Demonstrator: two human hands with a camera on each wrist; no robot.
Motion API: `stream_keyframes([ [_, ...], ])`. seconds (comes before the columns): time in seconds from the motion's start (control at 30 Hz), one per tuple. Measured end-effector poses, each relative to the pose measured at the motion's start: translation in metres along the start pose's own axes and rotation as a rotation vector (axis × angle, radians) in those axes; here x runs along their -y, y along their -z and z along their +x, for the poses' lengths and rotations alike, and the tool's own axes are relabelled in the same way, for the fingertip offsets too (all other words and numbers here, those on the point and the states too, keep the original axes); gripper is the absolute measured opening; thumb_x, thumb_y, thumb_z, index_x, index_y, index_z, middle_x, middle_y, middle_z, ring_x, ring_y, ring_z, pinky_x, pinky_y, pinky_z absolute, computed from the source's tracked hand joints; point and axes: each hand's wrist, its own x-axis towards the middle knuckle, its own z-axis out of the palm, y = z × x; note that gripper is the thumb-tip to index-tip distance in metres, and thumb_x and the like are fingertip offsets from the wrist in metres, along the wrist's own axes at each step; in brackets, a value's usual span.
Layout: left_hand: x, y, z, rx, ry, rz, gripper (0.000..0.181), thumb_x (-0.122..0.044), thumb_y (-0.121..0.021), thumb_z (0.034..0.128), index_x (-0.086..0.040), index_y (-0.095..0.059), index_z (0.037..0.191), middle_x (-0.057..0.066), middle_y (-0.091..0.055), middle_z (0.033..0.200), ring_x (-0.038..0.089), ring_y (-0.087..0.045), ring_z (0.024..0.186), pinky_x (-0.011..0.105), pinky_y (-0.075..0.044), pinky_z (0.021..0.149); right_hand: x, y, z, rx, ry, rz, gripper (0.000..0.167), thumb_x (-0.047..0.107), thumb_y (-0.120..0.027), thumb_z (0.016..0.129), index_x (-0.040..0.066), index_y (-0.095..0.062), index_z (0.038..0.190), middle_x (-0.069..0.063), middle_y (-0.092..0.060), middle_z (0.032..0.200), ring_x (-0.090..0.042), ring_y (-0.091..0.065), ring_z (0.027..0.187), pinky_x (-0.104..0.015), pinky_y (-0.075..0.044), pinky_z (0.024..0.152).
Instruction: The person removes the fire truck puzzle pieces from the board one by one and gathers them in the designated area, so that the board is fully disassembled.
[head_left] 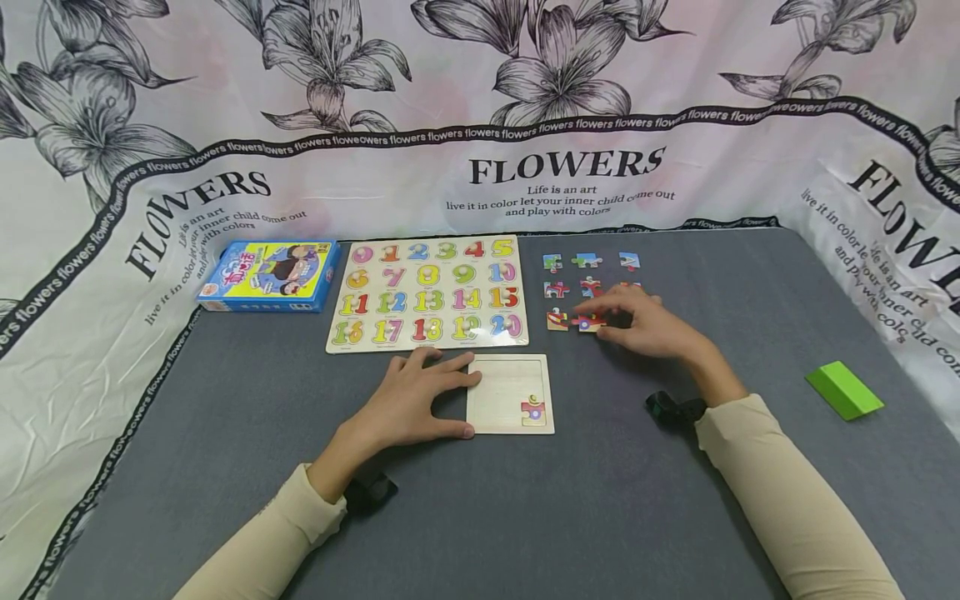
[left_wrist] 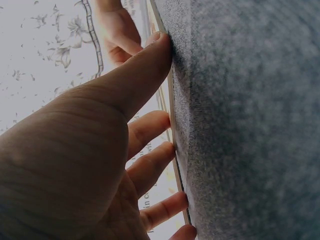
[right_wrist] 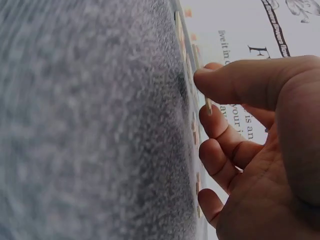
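A small wooden puzzle tray [head_left: 498, 387] lies flat in the middle of the cloth. One jigsaw piece [head_left: 533, 413] sits in its lower right corner. My left hand [head_left: 412, 400] rests at the tray's left edge, fingers spread, with thumb and fingertips touching that side. To the right, my right hand [head_left: 648, 325] pinches another jigsaw piece [head_left: 588, 324] between thumb and fingers. In the right wrist view that held piece [right_wrist: 209, 105] is seen edge-on, tilted off the cloth. Several loose pieces, one a red and yellow piece [head_left: 557, 320], lie in rows around this hand, which partly covers some.
Behind the tray lies a number board [head_left: 420, 340] with colourful digits. A blue and yellow box [head_left: 266, 279] stands at its left. Far to the right is a green block [head_left: 845, 390]. A flower-printed sheet [head_left: 375, 183] hangs behind the grey cloth [head_left: 540, 517].
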Motion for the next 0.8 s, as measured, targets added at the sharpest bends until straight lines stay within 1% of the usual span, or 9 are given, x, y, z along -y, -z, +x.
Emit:
stream_keyframes([
  [0.2, 0.0003, -0.0003, -0.0001, 0.003, 0.004, -0.001, 0.075, -0.057, -0.081, 0.08, -0.031, -0.057, 0.146, -0.008, -0.039, 0.163, 0.033, -0.033, 0.149, 0.057, -0.03, 0.107, -0.0041, -0.0002, -0.0004, -0.011, -0.015, -0.013, 0.039, 0.004, -0.071, 0.089, 0.016, -0.072, 0.127, -0.005, -0.065, 0.104, -0.021, -0.047, 0.094, -0.04, -0.02, 0.077],
  [0.5, -0.001, 0.0007, 0.0004, 0.001, 0.001, -0.007, 0.075, -0.057, -0.081, 0.0801, -0.031, -0.057, 0.146, -0.007, -0.04, 0.163, 0.034, -0.032, 0.149, 0.057, -0.03, 0.106, -0.0032, 0.0017, -0.0023, -0.03, -0.034, -0.052, 0.037, 0.006, -0.072, 0.091, 0.017, -0.073, 0.126, -0.006, -0.056, 0.091, -0.025, -0.043, 0.088, -0.04, -0.019, 0.074],
  [0.67, -0.0014, 0.0008, 0.0004, 0.002, -0.001, -0.007, 0.075, -0.056, -0.081, 0.0804, -0.031, -0.057, 0.147, -0.007, -0.04, 0.163, 0.034, -0.032, 0.149, 0.058, -0.029, 0.108, -0.0022, 0.0019, -0.002, -0.021, -0.054, -0.065, 0.037, 0.008, -0.071, 0.092, 0.018, -0.072, 0.128, -0.006, -0.056, 0.093, -0.025, -0.042, 0.089, -0.04, -0.018, 0.074],
  [0.8, -0.0008, 0.0001, 0.0, 0.005, 0.003, -0.008, 0.076, -0.057, -0.081, 0.0803, -0.031, -0.056, 0.147, -0.008, -0.039, 0.163, 0.034, -0.032, 0.149, 0.059, -0.028, 0.11, -0.0021, 0.0017, -0.002, -0.025, -0.061, -0.065, 0.037, 0.009, -0.071, 0.093, 0.016, -0.071, 0.129, -0.008, -0.057, 0.094, -0.025, -0.042, 0.089, -0.04, -0.019, 0.074],
])
